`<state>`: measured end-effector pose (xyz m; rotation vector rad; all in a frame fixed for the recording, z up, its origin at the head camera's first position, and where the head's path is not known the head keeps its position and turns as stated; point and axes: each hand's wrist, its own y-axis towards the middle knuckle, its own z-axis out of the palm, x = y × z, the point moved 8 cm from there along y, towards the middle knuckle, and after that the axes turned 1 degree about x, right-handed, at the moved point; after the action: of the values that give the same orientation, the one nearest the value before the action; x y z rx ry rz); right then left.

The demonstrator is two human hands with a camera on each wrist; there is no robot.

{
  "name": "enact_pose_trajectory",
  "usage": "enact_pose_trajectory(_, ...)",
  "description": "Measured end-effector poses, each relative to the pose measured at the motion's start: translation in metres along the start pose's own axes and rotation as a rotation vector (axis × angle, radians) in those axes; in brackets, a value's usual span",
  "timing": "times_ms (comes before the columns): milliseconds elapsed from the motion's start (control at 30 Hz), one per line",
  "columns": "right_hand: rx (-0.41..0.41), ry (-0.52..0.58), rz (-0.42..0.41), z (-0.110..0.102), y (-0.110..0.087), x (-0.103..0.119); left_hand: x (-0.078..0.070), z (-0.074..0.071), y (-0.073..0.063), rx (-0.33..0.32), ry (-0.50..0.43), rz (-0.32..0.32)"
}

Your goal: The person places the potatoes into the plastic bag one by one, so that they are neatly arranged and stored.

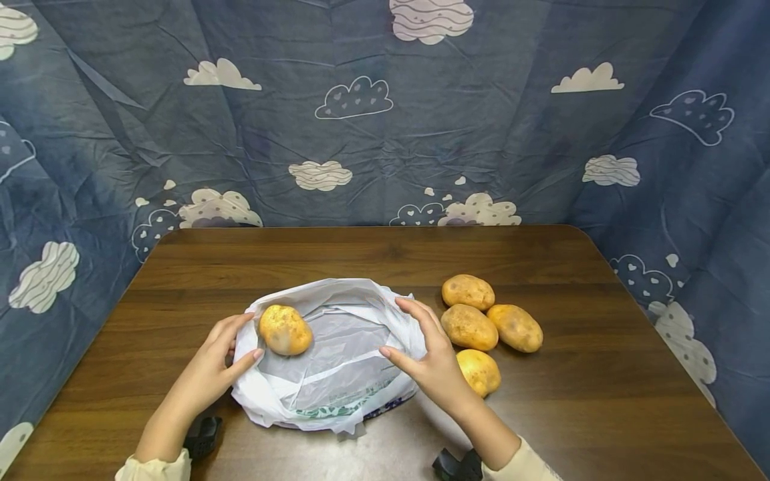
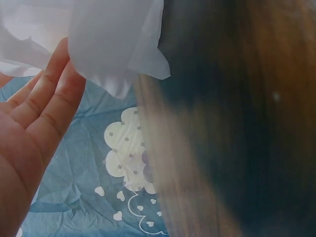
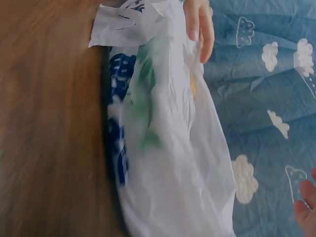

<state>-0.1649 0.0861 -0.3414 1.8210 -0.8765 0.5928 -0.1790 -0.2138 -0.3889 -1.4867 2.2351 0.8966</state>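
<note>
A white plastic bag (image 1: 337, 367) with green and dark blue print lies on the table with its mouth spread wide. Inside it, at the left end, sits one potato (image 1: 285, 330). My left hand (image 1: 219, 361) holds the bag's left rim between thumb and fingers; the bag covers some fingertips in the left wrist view. At the right rim my right hand (image 1: 430, 357) has its thumb and fingers spread apart, gripping nothing. In the right wrist view its fingertips (image 3: 307, 202) are apart from the bag.
Several potatoes (image 1: 469, 327) lie grouped on the brown wooden table (image 1: 601, 374), just right of my right hand. A blue cloth (image 1: 385, 147) with cloud patterns hangs behind the table and along its sides. Black wrist devices (image 1: 203, 437) show below both hands.
</note>
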Motion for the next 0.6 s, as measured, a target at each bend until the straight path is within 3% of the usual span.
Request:
enact_pose_trajectory(333, -0.063, -0.102, 0.006, -0.037, -0.015, 0.016, 0.0, 0.001, -0.002, 0.004, 0.004, -0.013)
enact_pose_trajectory(600, -0.118, -0.137, 0.04, -0.059, -0.037, -0.01, 0.0, 0.001, -0.001, 0.009, 0.003, -0.016)
